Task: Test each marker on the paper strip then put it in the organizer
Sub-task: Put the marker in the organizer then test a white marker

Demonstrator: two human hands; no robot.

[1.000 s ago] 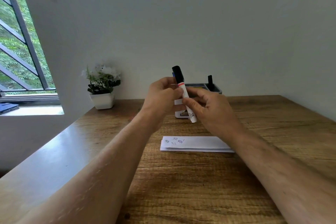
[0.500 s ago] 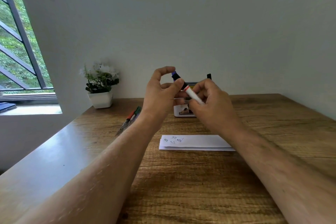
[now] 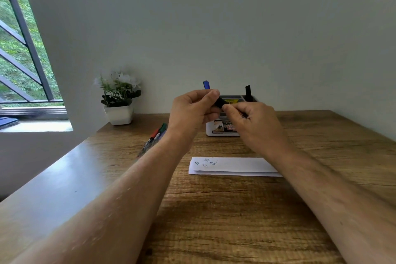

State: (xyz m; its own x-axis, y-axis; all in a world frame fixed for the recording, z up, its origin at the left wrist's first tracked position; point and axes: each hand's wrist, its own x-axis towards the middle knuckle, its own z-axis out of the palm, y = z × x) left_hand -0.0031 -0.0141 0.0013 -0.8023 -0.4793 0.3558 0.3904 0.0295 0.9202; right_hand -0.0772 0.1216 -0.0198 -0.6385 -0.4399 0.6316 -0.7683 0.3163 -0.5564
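Observation:
Both hands hold one marker in the air in front of the organizer (image 3: 222,133). My left hand (image 3: 190,113) pinches its black cap (image 3: 220,102) between thumb and fingers. My right hand (image 3: 252,122) grips the white barrel, which is mostly hidden in the fingers. The white organizer stands at the back of the table, with a blue marker (image 3: 206,85) and a black marker (image 3: 248,92) sticking up from it. The folded paper strip (image 3: 240,166), with small scribbles at its left end, lies below my hands. Several more markers (image 3: 154,136), one red and one green, lie to the left, partly behind my left forearm.
A small white pot with a flowering plant (image 3: 119,100) stands at the back left by the wall. The wooden table (image 3: 225,221) ends at a left edge near the window sill (image 3: 34,124). A plain wall closes off the back.
The marker tipped from nearly upright to almost level and both hands sank slightly. My left fingers closed round the black cap. The loose markers on the left came into sight.

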